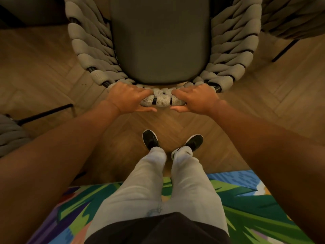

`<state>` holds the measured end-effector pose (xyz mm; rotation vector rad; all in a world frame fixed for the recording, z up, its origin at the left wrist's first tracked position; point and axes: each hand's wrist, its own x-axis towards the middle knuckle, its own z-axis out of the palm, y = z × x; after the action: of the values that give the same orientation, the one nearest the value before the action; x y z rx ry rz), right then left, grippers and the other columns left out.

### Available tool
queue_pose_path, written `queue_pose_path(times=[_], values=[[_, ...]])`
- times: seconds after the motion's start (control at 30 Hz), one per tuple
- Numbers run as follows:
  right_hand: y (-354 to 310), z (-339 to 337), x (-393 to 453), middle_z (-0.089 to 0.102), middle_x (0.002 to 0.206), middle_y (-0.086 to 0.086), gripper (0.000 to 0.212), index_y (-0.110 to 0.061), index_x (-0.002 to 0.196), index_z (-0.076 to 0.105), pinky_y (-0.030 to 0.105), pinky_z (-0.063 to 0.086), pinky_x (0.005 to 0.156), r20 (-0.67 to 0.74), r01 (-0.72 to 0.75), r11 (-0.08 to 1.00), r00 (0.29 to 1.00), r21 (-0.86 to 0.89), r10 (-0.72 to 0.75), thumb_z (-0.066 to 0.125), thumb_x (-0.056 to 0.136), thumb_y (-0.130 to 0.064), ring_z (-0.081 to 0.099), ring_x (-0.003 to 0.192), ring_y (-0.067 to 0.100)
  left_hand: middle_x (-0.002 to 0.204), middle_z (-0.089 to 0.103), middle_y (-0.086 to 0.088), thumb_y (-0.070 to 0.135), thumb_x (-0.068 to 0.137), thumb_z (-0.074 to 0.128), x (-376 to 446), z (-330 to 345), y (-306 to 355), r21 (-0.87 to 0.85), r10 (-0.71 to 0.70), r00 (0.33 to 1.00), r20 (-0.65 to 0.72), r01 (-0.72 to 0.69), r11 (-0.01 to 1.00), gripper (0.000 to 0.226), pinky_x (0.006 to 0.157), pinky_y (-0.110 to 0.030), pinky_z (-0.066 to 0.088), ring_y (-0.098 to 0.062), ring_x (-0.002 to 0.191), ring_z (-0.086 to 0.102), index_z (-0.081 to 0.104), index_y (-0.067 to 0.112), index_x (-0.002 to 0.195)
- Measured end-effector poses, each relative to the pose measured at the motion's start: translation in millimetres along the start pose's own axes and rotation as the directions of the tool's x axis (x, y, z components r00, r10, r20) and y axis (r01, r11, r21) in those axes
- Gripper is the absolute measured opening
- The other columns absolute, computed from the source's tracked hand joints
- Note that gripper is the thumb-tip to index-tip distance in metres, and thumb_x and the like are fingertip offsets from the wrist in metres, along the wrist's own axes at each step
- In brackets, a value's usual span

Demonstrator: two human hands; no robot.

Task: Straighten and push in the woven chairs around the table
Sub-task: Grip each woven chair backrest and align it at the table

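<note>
A woven chair (233,55) with thick grey rope wrapped on a black frame and a dark grey seat cushion (161,41) stands right in front of me, seen from above. My left hand (127,96) and my right hand (196,97) both grip the top rail of its backrest, side by side, fingers curled over the rope and thumbs underneath. The chair's front end runs out of the top of the view, so the table is hidden.
A second woven chair (293,16) stands at the upper right, and part of a third (10,134) shows at the left edge with its black leg (45,112). Wooden herringbone floor (44,67) lies all around. My feet stand just past a colourful rug (246,199).
</note>
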<state>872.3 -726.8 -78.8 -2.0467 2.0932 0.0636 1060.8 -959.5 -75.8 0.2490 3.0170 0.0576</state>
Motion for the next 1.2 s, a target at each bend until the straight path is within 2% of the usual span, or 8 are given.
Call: queue_pose_path(times=[0.2, 0.37, 0.5, 0.6, 0.73, 0.87, 1.0, 1.2], values=[[38.9, -8.7, 20.8, 0.071, 0.110, 0.003, 0.066, -0.026, 0.132, 0.051, 0.025, 0.041, 0.053, -0.012, -0.017, 0.999, 1.000, 0.036, 0.018, 0.028, 0.096, -0.076, 0.070, 0.084, 0.024, 0.082, 0.071, -0.005, 0.083, 0.089, 0.033, 30.2, -17.1, -17.1, 0.018, -0.043, 0.999, 0.009, 0.043, 0.999, 0.074, 0.051, -0.025, 0.031, -0.025, 0.060, 0.064, 0.064, 0.022, 0.117], [34.3, -4.4, 23.3, 0.070, 0.115, 0.001, 0.075, -0.026, 0.135, 0.048, 0.030, 0.047, 0.053, -0.014, -0.035, 0.999, 0.999, -0.040, 0.034, 0.013, 0.095, -0.079, 0.070, 0.090, 0.024, 0.091, 0.073, -0.003, 0.083, 0.090, 0.033, 28.8, -11.1, -24.0, 0.021, -0.038, 0.999, -0.016, 0.038, 0.999, 0.074, 0.053, -0.026, 0.035, -0.024, 0.069, 0.068, 0.063, 0.022, 0.118], [34.9, -8.4, 23.7, 0.067, 0.119, -0.001, 0.074, -0.028, 0.135, 0.045, 0.030, 0.047, 0.054, 0.050, -0.053, 0.997, 0.997, -0.062, 0.056, 0.012, 0.094, -0.079, 0.068, 0.096, 0.022, 0.095, 0.072, 0.000, 0.084, 0.090, 0.028, 30.1, -12.3, -22.9, -0.009, -0.054, 0.998, 0.031, 0.054, 0.999, 0.073, 0.052, -0.025, 0.035, -0.021, 0.070, 0.068, 0.059, 0.025, 0.118], [29.6, -13.4, 21.6, 0.065, 0.126, 0.001, 0.075, -0.026, 0.139, 0.044, 0.036, 0.052, 0.068, 0.083, -0.082, 0.996, 0.993, -0.026, 0.084, 0.015, 0.093, -0.077, 0.065, 0.107, 0.024, 0.106, 0.072, 0.003, 0.087, 0.088, 0.024, 31.9, -10.8, -21.7, 0.005, -0.063, 0.996, 0.070, 0.063, 0.998, 0.076, 0.054, -0.024, 0.036, -0.018, 0.079, 0.069, 0.056, 0.029, 0.124], [18.9, -32.7, 15.6, 0.060, 0.137, 0.006, 0.082, -0.021, 0.147, 0.043, 0.042, 0.048, 0.094, 0.125, -0.154, 0.984, 0.982, 0.090, 0.142, 0.020, 0.091, -0.077, 0.059, 0.120, 0.026, 0.119, 0.069, 0.001, 0.089, 0.086, 0.028, 30.5, -16.6, -16.7, -0.075, -0.092, 0.992, 0.085, 0.099, 0.992, 0.081, 0.066, -0.033, 0.054, -0.019, 0.095, 0.068, 0.049, 0.030, 0.137], [23.3, -55.2, -5.9, 0.058, 0.139, 0.004, 0.067, -0.020, 0.143, 0.050, 0.039, 0.045, 0.100, 0.065, -0.235, 0.947, 0.972, 0.220, 0.226, 0.031, 0.099, -0.068, 0.057, 0.122, 0.023, 0.127, 0.065, 0.000, 0.088, 0.087, 0.028, 42.5, -29.4, 3.0, -0.211, -0.114, 0.992, 0.056, 0.123, 0.970, 0.082, 0.079, -0.036, 0.056, -0.019, 0.108, 0.065, 0.045, 0.029, 0.142], [53.3, -72.0, -34.7, 0.048, 0.152, 0.006, 0.054, -0.018, 0.144, 0.051, 0.041, 0.043, 0.109, -0.021, -0.435, 0.859, 0.890, 0.270, 0.456, 0.042, 0.104, -0.053, 0.048, 0.135, 0.024, 0.143, 0.054, 0.001, 0.086, 0.089, 0.029, 76.6, -33.3, 35.8, -0.359, -0.176, 0.977, 0.120, 0.208, 0.910, 0.083, 0.095, -0.038, 0.051, -0.019, 0.122, 0.058, 0.037, 0.029, 0.148], [126.3, -85.9, -53.3, 0.034, 0.160, 0.005, 0.055, -0.019, 0.151, 0.039, 0.042, 0.039, 0.114, -0.080, -0.672, 0.652, 0.672, 0.352, 0.736, 0.047, 0.104, -0.046, 0.036, 0.144, 0.023, 0.161, 0.033, 0.001, 0.089, 0.085, 0.027, 146.4, -33.9, 85.1, -0.501, -0.259, 0.941, 0.220, 0.337, 0.797, 0.092, 0.114, -0.041, 0.038, -0.021, 0.142, 0.040, 0.016, 0.033, 0.157]])
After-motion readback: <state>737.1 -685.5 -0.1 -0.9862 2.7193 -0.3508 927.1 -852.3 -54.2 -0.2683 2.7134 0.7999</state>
